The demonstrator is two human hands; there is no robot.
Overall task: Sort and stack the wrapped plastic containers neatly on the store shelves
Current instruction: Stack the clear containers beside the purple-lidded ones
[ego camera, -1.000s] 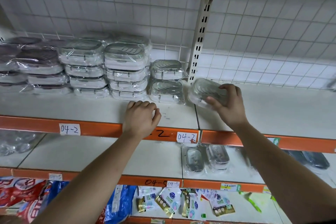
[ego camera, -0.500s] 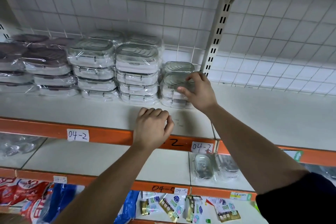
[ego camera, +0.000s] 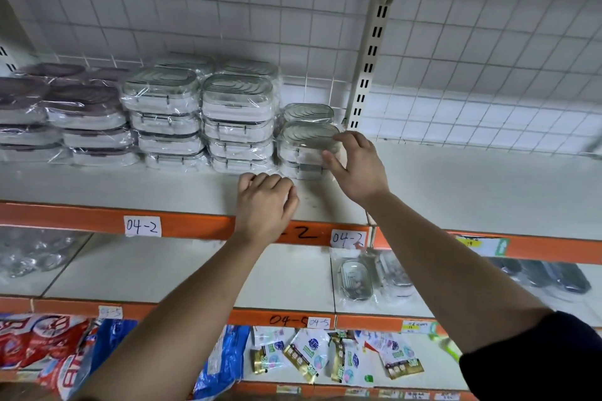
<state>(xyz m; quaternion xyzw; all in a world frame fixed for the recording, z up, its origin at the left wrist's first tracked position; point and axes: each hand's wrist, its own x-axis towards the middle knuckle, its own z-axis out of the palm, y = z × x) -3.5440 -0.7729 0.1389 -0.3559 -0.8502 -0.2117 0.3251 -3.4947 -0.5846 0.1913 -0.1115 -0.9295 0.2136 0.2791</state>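
Carried leftward from beside the post (ego camera: 368, 68), the container (ego camera: 304, 140) now tops the short stack (ego camera: 301, 170) just beyond the right hand (ego camera: 360, 172), which pinches its end. The left hand (ego camera: 265, 205) rests curled on the shelf (ego camera: 130, 185), holding nothing.

One wide-angle cam, worn on the person's head, faces fwd and a bit down at a store rack. It sees the top of the upper shelf (ego camera: 472, 192), the wire-grid back panel (ego camera: 488, 58) behind it and two lower shelves (ego camera: 163, 270) beneath (straight edges bow twd the frame borders). It's close in: both forearms run up from the bottom edge, w/ the left hand (ego camera: 264, 202) on the shelf front and the right hand (ego camera: 358, 169) gripping a wrapped container (ego camera: 306, 137) approx mid-frame.
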